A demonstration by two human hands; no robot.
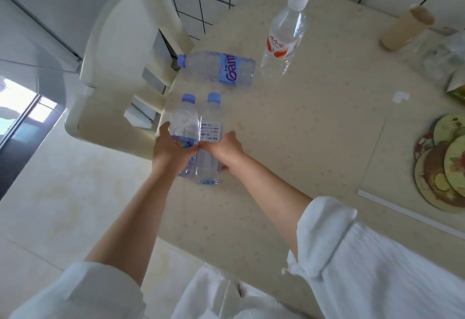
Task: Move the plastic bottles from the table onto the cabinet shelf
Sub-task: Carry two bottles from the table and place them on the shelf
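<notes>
The person's left hand [173, 147] wraps one blue-capped bottle [185, 122], and the right hand [224, 149] wraps a second blue-capped bottle [210, 130] just beside it, both near the edge of the beige table [314, 130]. Beyond them a third blue-capped bottle [219, 68] lies on its side. Farther along the table, a white-capped bottle [285, 34] stands upright. A pale chair [120, 49] sits beside the table.

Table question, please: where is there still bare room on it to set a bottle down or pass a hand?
The broad middle of the table is bare, between the right hand and the coasters; so is the near edge beside the right forearm. It is crowded at the left edge, around both gripped bottles, the lying bottle and the standing bottle.
</notes>
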